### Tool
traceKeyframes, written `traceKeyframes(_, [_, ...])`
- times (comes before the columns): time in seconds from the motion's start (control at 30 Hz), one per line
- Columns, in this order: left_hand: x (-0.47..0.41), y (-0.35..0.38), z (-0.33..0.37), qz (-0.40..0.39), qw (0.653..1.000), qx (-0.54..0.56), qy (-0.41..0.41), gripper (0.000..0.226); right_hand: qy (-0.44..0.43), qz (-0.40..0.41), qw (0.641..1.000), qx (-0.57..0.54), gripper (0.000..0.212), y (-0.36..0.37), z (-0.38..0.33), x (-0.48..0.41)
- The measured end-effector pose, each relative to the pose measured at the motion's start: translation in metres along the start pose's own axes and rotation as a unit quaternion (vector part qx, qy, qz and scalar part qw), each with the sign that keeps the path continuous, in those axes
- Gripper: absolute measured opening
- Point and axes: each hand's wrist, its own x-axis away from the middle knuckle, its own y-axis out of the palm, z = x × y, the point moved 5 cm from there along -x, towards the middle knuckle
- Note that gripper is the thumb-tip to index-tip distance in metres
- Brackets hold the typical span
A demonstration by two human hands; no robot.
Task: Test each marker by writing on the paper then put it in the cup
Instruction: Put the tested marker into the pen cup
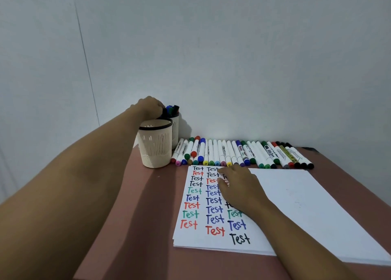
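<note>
Two cream slotted cups with dark rims stand at the table's back left. The near cup (155,144) looks empty. The far cup (175,129) holds several markers (172,108). My left hand (149,106) is over the far cup, fingers curled down round a dark-capped marker (163,111) at its rim. My right hand (239,186) rests on the white paper (296,205), fingers relaxed, holding nothing. It covers part of the third column of coloured "Test" words (213,201). A long row of capped markers (243,153) lies behind the paper.
The brown table (148,205) ends against a white wall behind the markers. Its right back corner (317,150) is close to the last black markers. The paper's right half is blank.
</note>
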Motion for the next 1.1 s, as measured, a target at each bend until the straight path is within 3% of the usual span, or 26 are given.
traceKeyframes(0.17, [0.020, -0.021, 0.021, 0.096, 0.992, 0.077, 0.041, 0.039, -0.002, 0.002, 1.000, 0.002, 0.041, 0.000, 0.000, 0.000])
traceKeyframes(0.3, [0.073, -0.036, 0.054, 0.220, 0.950, 0.159, 0.153, 0.032, -0.003, 0.007, 1.000, 0.007, 0.040, -0.002, -0.001, 0.001])
traceKeyframes(0.37, [0.106, -0.030, 0.063, 0.245, 0.930, 0.196, 0.193, 0.029, -0.004, 0.011, 1.000, 0.009, 0.039, -0.002, -0.002, 0.001])
traceKeyframes(0.47, [0.141, 0.003, 0.067, 0.204, 0.934, 0.213, 0.200, 0.027, -0.004, -0.001, 1.000, 0.027, 0.040, -0.001, -0.003, 0.001])
traceKeyframes(0.6, [0.155, 0.074, 0.057, 0.042, 0.979, 0.136, 0.148, 0.032, -0.004, -0.040, 0.998, 0.051, 0.041, 0.001, -0.006, 0.000])
traceKeyframes(0.7, [0.160, 0.099, 0.053, -0.050, 0.983, 0.083, 0.155, 0.036, -0.005, -0.063, 0.996, 0.070, 0.039, -0.003, -0.010, -0.007])
traceKeyframes(0.93, [0.161, 0.101, 0.053, -0.055, 0.982, 0.090, 0.157, 0.037, -0.042, -0.033, 0.998, 0.043, 0.036, -0.010, -0.029, -0.056])
traceKeyframes(1.1, [0.159, 0.102, 0.052, -0.050, 0.982, 0.086, 0.162, 0.036, -0.072, -0.040, 0.990, 0.119, 0.035, 0.008, -0.044, -0.080])
